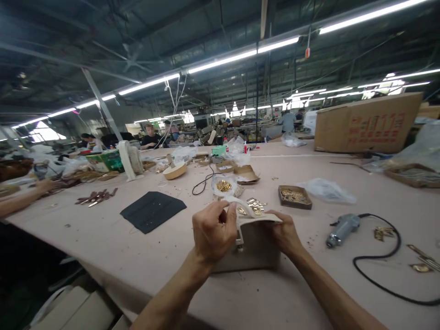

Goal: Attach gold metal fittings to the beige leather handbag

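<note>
Just below the middle of the frame a small beige handbag (252, 245) stands on the pink worktop (137, 256), and both hands are busy at its top edge. The left hand (213, 231) has its fingers (220, 211) closed in a pinch on the pale strap (240, 204) that curls up from the bag's flap, while the right hand (283, 231) clasps the bag's right end and steadies it, its fingers wrapped round the far side and mostly hidden. A metal clasp (239, 238) already sits on the bag's front, so that part of the fitting looks done; the strap end is loose in the pinch, which suggests its fastening is unfinished (whether any hardware is on it cannot be made out). Just above the hands lie loose gold fittings (256, 205), with more in a small tray (294, 196) to the right of centre and in a clear bag (224, 185) above. A grey power tool (342, 228) rests untouched at the right, its black cable (385, 270) looping toward the lower right edge
</note>
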Tool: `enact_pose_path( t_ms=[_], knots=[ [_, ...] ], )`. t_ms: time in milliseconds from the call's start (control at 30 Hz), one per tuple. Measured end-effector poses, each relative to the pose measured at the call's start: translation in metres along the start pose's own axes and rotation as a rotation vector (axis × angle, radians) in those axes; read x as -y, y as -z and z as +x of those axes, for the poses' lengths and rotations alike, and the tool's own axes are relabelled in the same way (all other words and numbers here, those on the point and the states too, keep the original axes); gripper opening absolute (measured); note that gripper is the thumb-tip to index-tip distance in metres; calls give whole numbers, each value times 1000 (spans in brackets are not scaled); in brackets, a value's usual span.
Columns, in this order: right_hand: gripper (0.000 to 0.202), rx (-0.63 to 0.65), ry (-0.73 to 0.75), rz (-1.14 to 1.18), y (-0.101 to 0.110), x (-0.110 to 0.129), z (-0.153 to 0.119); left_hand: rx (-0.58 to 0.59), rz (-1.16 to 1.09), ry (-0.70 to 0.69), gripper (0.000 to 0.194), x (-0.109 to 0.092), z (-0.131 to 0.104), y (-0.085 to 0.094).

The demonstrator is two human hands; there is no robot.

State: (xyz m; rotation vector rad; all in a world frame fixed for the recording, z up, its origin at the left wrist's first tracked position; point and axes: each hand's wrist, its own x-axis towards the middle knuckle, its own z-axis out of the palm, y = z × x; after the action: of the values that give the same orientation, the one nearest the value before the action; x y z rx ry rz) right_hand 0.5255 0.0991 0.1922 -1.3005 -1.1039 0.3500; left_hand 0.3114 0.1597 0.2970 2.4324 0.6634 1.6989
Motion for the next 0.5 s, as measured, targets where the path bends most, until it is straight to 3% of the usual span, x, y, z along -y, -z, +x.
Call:
enact_pose_path(
  t_ms=[133, 233, 367, 500],
  knots=[
    [30, -65, 39, -34, 0, -1, -2, -33, 154, -95, 28, -1, -16, -9],
    [32, -97, 123, -21, 0, -9, 3, -40, 211, -80, 32, 5, -25, -16],
    [27, -163, 95, -146, -1, -12, 7, -25, 211, -27, 29, 15, -33, -21],
    [26, -183, 63, -154, -1, -3, 4, -107, 185, -24, 32, 17, -36, -20]
  ],
)
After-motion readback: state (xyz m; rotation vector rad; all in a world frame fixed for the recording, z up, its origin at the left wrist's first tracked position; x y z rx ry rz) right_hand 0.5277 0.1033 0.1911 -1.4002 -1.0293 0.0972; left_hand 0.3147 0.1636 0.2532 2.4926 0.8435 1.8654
